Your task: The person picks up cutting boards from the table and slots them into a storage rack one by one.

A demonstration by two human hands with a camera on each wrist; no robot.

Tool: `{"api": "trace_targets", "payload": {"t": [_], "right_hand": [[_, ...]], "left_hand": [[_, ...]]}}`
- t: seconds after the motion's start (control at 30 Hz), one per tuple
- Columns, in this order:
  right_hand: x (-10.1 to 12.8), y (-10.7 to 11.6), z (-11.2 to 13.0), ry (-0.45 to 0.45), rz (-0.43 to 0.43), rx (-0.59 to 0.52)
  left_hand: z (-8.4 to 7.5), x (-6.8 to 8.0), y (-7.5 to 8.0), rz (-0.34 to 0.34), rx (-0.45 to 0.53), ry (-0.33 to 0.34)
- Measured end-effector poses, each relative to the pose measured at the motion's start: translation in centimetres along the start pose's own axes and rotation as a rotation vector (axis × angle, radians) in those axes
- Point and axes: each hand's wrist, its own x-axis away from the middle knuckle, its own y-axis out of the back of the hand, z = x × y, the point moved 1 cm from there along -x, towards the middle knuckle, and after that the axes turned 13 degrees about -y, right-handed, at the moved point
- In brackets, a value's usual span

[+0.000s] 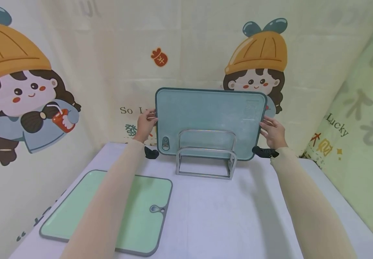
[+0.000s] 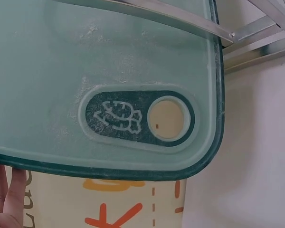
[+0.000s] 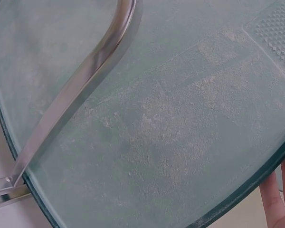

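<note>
A blue-green cutting board (image 1: 206, 111) with a dark rim stands upright, long side across, behind the two visible hoops of a silver metal rack (image 1: 206, 175). My left hand (image 1: 145, 125) holds its left edge, and my right hand (image 1: 274, 133) grips the right edge, fingers partly behind the board. In the left wrist view, the board's corner shows an oval patch (image 2: 115, 116) with a round hole, and a few left fingers (image 2: 15, 194) reach behind the rim. The right wrist view has a rough textured patch (image 3: 278, 40) on the board, with right fingers (image 3: 274, 202) at its edge.
A light green cutting board (image 1: 147, 230) with a grey rim lies flat on the white table (image 1: 212, 212) at the left, partly covered by my left sleeve (image 1: 108, 201). A printed curtain (image 1: 186, 43) hangs behind the table and along both sides.
</note>
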Motion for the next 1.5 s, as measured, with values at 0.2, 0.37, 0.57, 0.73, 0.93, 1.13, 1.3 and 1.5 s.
{"api": "trace_targets", "payload": {"t": [0.2, 0.37, 0.57, 0.73, 0.93, 1.13, 1.3, 1.5], "right_hand": [[0.5, 0.2, -0.2, 0.013, 0.088, -0.053], [1.3, 0.5, 0.0, 0.050, 0.166, -0.113], [2.0, 0.5, 0.1, 0.148, 0.160, -0.133], [2.9, 0.3, -0.3, 0.225, 0.146, -0.079], [4.4, 0.1, -0.9, 0.278, 0.174, 0.045], [6.1, -0.4, -1.5, 0.341, 0.243, 0.120], [7.8, -1.0, -2.3, 0.393, 0.323, 0.172], [10.1, -2.2, -3.5, 0.404, 0.369, 0.234]], "left_hand": [[-0.1, 0.5, 0.0, -0.028, 0.066, 0.037], [-1.7, 1.4, 0.2, -0.021, 0.179, 0.056], [-2.6, 1.9, 0.4, 0.019, 0.235, 0.054], [-1.5, 2.1, 0.7, 0.063, 0.232, 0.013], [-0.7, 3.0, 0.9, 0.112, 0.178, -0.066], [-1.3, 4.4, 1.3, 0.157, 0.121, -0.117], [-2.0, 6.3, 1.8, 0.199, 0.115, -0.143], [-2.9, 8.9, 2.6, 0.272, 0.102, -0.135]]}}
